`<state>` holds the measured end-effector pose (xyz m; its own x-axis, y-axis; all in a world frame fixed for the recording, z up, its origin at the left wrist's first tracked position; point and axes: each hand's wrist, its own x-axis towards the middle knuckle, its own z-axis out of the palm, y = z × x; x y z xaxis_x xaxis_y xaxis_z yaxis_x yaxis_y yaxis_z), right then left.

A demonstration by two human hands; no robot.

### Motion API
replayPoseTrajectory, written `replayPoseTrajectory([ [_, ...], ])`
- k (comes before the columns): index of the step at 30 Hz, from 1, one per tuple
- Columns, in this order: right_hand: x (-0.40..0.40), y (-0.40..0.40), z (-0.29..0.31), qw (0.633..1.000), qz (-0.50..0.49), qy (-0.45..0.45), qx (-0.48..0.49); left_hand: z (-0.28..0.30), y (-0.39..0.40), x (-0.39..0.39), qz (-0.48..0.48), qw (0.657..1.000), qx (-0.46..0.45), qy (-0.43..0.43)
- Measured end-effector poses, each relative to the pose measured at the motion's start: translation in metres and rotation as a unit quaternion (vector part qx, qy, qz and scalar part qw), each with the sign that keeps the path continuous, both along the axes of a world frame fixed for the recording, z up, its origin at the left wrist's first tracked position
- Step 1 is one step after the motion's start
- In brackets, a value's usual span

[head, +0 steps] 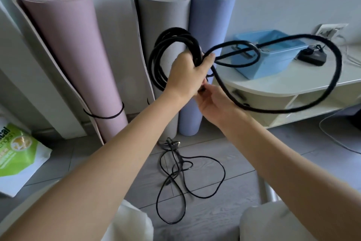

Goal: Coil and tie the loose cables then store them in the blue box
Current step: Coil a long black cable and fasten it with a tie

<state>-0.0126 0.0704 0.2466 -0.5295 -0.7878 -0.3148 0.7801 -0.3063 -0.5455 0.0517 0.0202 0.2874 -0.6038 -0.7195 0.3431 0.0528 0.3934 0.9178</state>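
My left hand (pixel 187 73) grips a bundle of coiled thick black cable (pixel 162 55), held up in front of the rolled mats. A long loose loop of the same cable (pixel 335 76) swings out to the right over the white table. My right hand (pixel 213 104), just below the left, pinches the cable near the bundle's bottom. A second, thinner black cable (pixel 181 174) lies tangled and loose on the grey floor below my arms. The blue box (pixel 273 61) sits open on the white table at the right, with a small item inside.
Pink (pixel 78 61), grey (pixel 160 16) and blue (pixel 213 18) rolled mats lean against the wall. A white rounded table with shelves (pixel 273 86) holds a black adapter (pixel 312 56). A green-and-white bag (pixel 17 153) lies on the floor at the left. A thin white wire (pixel 332 137) trails on the floor at the right.
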Motion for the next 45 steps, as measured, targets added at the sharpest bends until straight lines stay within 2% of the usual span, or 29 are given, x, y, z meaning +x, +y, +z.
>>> replayPoseTrajectory([
  [2,-0.006,0.002,0.004,0.999,-0.025,-0.024,-0.042,0.006,0.001,0.000,-0.001,0.998,0.056,0.034],
  [5,-0.020,0.012,0.010,1.000,0.002,0.011,-0.028,0.010,0.005,-0.003,-0.016,0.999,0.004,0.047],
  [8,-0.028,0.021,0.004,0.980,0.092,0.138,0.107,0.004,0.004,-0.003,-0.011,0.999,-0.029,0.019],
  [10,-0.024,0.025,-0.006,0.958,0.141,0.165,0.190,-0.002,0.000,-0.002,-0.003,0.999,-0.043,-0.013],
  [12,-0.019,0.024,-0.018,0.919,0.169,0.221,0.280,-0.006,-0.003,0.000,0.002,0.999,-0.040,-0.037],
  [14,-0.013,0.025,-0.025,0.837,0.224,0.328,0.376,-0.009,-0.005,0.001,0.015,0.999,-0.013,-0.044],
  [16,-0.010,0.030,-0.028,0.732,0.286,0.440,0.434,-0.012,-0.007,0.001,0.031,0.998,0.021,-0.050],
  [20,-0.014,0.034,-0.037,0.507,0.359,0.646,0.444,-0.020,-0.012,0.000,0.034,0.993,0.083,-0.072],
  [22,-0.019,0.037,-0.039,0.395,0.332,0.711,0.478,-0.025,-0.011,0.000,0.030,0.990,0.104,-0.093],
  [23,-0.022,0.038,-0.038,0.361,0.296,0.734,0.494,-0.027,-0.010,0.000,0.033,0.989,0.099,-0.105],
  [24,-0.025,0.040,-0.034,0.344,0.251,0.750,0.506,-0.028,-0.009,0.000,0.038,0.989,0.085,-0.115],
  [26,-0.034,0.042,-0.025,0.342,0.164,0.769,0.515,-0.025,-0.008,-0.001,0.050,0.991,0.051,-0.111],
  [27,-0.039,0.042,-0.022,0.362,0.144,0.769,0.506,-0.023,-0.008,-0.002,0.058,0.993,0.039,-0.098],
  [28,-0.043,0.043,-0.020,0.398,0.141,0.764,0.488,-0.020,-0.008,-0.003,0.064,0.994,0.030,-0.085],
  [29,-0.046,0.045,-0.021,0.433,0.160,0.754,0.468,-0.018,-0.007,-0.004,0.070,0.994,0.028,-0.074],
  [30,-0.051,0.049,-0.024,0.448,0.195,0.742,0.458,-0.016,-0.007,-0.005,0.075,0.995,0.036,-0.063],
  [31,-0.056,0.053,-0.030,0.436,0.236,0.731,0.469,-0.015,-0.007,-0.006,0.081,0.994,0.053,-0.054],
  [33,-0.068,0.067,-0.042,0.376,0.304,0.696,0.532,-0.015,-0.009,-0.006,0.093,0.990,0.095,-0.038],
  [34,-0.073,0.075,-0.045,0.358,0.311,0.678,0.561,-0.015,-0.011,-0.006,0.096,0.989,0.110,-0.032],
  [35,-0.079,0.080,-0.046,0.356,0.298,0.670,0.579,-0.016,-0.012,-0.005,0.097,0.987,0.120,-0.033],
  [36,-0.083,0.084,-0.046,0.372,0.272,0.668,0.584,-0.018,-0.011,-0.005,0.098,0.986,0.126,-0.039],
  [38,-0.082,0.083,-0.039,0.430,0.196,0.679,0.562,-0.021,-0.009,-0.004,0.099,0.986,0.121,-0.065],
  [39,-0.077,0.081,-0.033,0.435,0.161,0.698,0.546,-0.021,-0.008,-0.003,0.099,0.986,0.107,-0.077],
  [41,-0.064,0.077,-0.024,0.387,0.156,0.745,0.520,-0.023,-0.005,-0.003,0.092,0.989,0.062,-0.099],
  [43,-0.055,0.076,-0.019,0.348,0.215,0.755,0.512,-0.024,-0.002,-0.002,0.076,0.988,0.032,-0.131],
  [45,-0.056,0.077,-0.017,0.352,0.285,0.742,0.494,-0.029,-0.001,0.000,0.053,0.986,0.033,-0.157],
])
